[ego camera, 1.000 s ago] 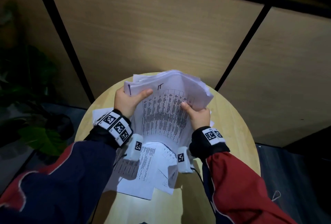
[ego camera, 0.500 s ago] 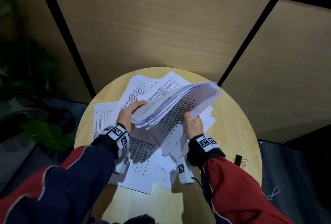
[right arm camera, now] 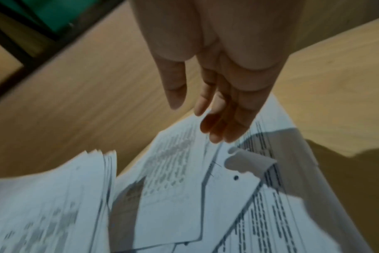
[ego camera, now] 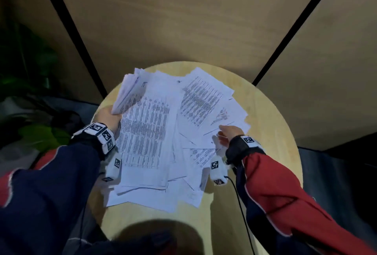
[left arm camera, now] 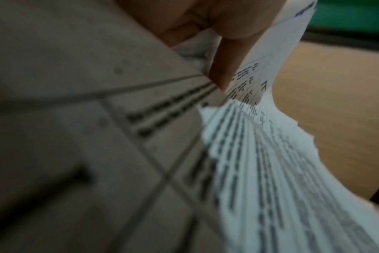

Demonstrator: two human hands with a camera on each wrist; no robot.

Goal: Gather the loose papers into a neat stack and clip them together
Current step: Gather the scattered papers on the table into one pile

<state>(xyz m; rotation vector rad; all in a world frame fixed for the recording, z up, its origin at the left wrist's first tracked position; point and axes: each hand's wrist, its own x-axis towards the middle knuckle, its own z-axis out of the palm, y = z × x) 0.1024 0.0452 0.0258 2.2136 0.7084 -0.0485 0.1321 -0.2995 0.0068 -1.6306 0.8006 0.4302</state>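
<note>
Printed white papers (ego camera: 155,132) lie fanned and overlapping across the round wooden table (ego camera: 271,124). My left hand (ego camera: 109,119) grips a thick bundle of sheets (ego camera: 128,93) at the table's left, tilted up off the pile; its thumb (left arm camera: 223,68) presses on the top page (left arm camera: 270,154). My right hand (ego camera: 228,134) hovers just above the right side of the spread with fingers (right arm camera: 218,119) straight and relaxed, holding nothing. Loose sheets (right arm camera: 184,196) lie under it. No clip is visible in any view.
The table stands against light wooden wall panels (ego camera: 183,20) with black seams. A green plant (ego camera: 38,134) sits low on the left. A thin cable (ego camera: 242,214) runs from my right wrist over the table's near edge. Bare tabletop shows at the right and front.
Both hands held the bundle upright a second ago. It then tipped left, my right hand let go, and my left hand alone holds it at the left edge.
</note>
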